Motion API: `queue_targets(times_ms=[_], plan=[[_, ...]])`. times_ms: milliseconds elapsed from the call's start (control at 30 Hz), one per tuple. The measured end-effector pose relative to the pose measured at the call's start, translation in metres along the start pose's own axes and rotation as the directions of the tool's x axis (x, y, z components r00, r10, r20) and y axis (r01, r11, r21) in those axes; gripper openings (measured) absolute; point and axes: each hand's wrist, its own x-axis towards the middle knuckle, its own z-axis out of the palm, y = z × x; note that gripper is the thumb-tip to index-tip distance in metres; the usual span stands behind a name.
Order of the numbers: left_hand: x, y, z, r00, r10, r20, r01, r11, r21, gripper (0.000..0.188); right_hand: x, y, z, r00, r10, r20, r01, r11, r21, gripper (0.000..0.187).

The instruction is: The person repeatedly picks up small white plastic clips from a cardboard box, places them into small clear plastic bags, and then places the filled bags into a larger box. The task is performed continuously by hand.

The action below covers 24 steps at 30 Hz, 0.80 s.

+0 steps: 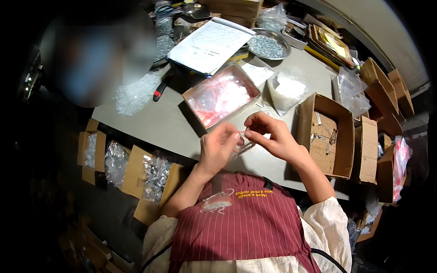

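Note:
In front of my apron, both hands meet over the near edge of the table. My left hand (215, 149) is closed, its thumb and fingers pinching one side of a small clear plastic bag (242, 132) with a thin reddish edge. The other side of that edge is pinched by my right hand (276, 136), whose fingers are curled. Most of the bag is hidden or too blurred to make out. Just beyond my hands stands an open cardboard box (193, 109) filled with clear, red-edged plastic bags.
At right, a cardboard box (306, 125) holds several metal bolts. A clear bag of white pieces (287, 91), a metal bowl of small parts (268, 44) and a clipboard (209, 45) lie farther back. Loose clear pieces (135, 93) lie left, near a red-and-black tool (160, 90) and a person (93, 59).

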Motion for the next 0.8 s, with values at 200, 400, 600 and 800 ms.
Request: queue_targets(times_ms=[200,400,600,800], plan=[[-0.027,-0.002,-0.044,0.983,0.109,-0.149,-0.079,0.978,0.192,0.009,0.038,-0.004,0.048,0.946,-0.182,0.268,0.248,0.939,-0.237,0.018],[-0.064,-0.037,-0.098,0.939,0.119,-0.324,-0.074,0.986,0.148,0.01,0.066,-0.01,0.099,0.832,-0.294,0.471,0.455,0.848,-0.274,0.018],[-0.113,-0.078,-0.19,0.703,0.092,-0.705,-0.056,0.996,0.075,0.013,0.121,0.034,0.096,0.863,-0.248,0.439,0.46,0.745,-0.483,0.028],[-0.174,-0.147,-0.232,0.659,0.031,-0.752,0.432,0.803,0.412,0.023,0.206,0.164,0.075,0.986,-0.164,-0.005,0.1,0.624,-0.775,0.029]])
